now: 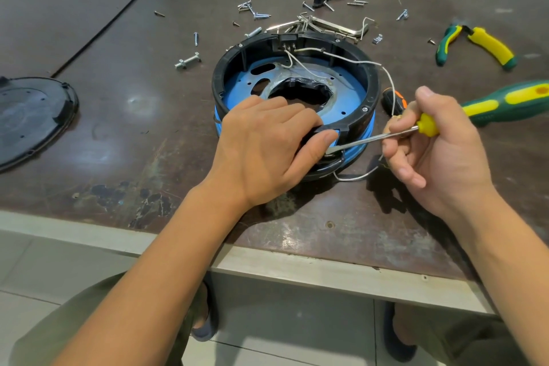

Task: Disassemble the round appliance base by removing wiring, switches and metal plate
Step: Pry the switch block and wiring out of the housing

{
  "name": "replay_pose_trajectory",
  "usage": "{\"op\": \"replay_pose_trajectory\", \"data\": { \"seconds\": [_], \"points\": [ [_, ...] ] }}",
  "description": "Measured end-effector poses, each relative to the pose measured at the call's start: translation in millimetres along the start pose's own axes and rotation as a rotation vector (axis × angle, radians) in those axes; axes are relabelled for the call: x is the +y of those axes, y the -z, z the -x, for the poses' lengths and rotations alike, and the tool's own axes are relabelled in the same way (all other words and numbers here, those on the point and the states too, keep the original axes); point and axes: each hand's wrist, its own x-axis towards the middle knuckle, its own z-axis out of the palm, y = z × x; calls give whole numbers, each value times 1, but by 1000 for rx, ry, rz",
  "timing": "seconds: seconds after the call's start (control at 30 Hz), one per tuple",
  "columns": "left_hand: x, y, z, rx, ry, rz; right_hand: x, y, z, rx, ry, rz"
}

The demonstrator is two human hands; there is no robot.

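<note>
The round appliance base (pixel 372 83) sits in the middle of the worn table (pixel 118 142), open side up; its blue metal plate (pixel 350 83) lies inside the black ring, and white wires (pixel 341 56) run from the switch block (pixel 286 40) at the far wall over the rim. The left hand (pixel 264 142) grips the near rim, fingers pressed together inside, thumb outside. The right hand (pixel 439 151) pinches a yellow-handled screwdriver (pixel 427 125) between thumb and curled fingers; its tip touches the base just beside the left thumb. Beyond lie loose screws (pixel 252 9) and hex keys (pixel 326 27); right, 1 green screwdriver (pixel 505 101) and pliers (pixel 475 44); left, a black cover (pixel 29 119).
</note>
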Motion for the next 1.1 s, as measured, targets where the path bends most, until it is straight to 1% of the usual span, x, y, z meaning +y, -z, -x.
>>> {"op": "replay_pose_trajectory", "data": {
  "seconds": [0.07, 0.17, 0.27, 0.33, 0.43, 0.53, 0.6, 0.7, 0.8, 0.93, 0.97, 1.1],
  "points": [
    [0, -1, 0, 9, -2, 1, 1, 0, -1, 0, -62, -22],
    [0, -2, 0, 13, -3, 8, 7, -5, 1, -55, -130, -20],
    [-1, -2, 0, 9, 0, 20, 10, -9, 3, -102, -117, -1],
    [0, -2, 0, 5, 7, 24, 4, -6, 4, -87, -97, -3],
    [1, -1, 0, 11, 18, 16, -9, 1, 4, -22, -11, -8],
    [2, 0, 0, -2, 27, 9, -15, 10, 4, 63, 177, -52],
    [1, 2, -1, -38, 40, 13, -14, 13, 4, 88, 293, -29],
    [0, 4, -3, -90, 58, 5, -8, 8, 10, 38, 421, 128],
    [3, 3, -4, -103, 74, -38, 2, -6, 15, -41, 482, 465],
    [9, 3, -9, -107, 80, -69, 18, -23, 18, -31, 596, 901],
    [9, 3, -9, -120, 79, -67, 20, -26, 21, -25, 618, 980],
    [9, 6, -9, -160, 74, -91, 19, -35, 32, -26, 584, 1083]
  ]
}}
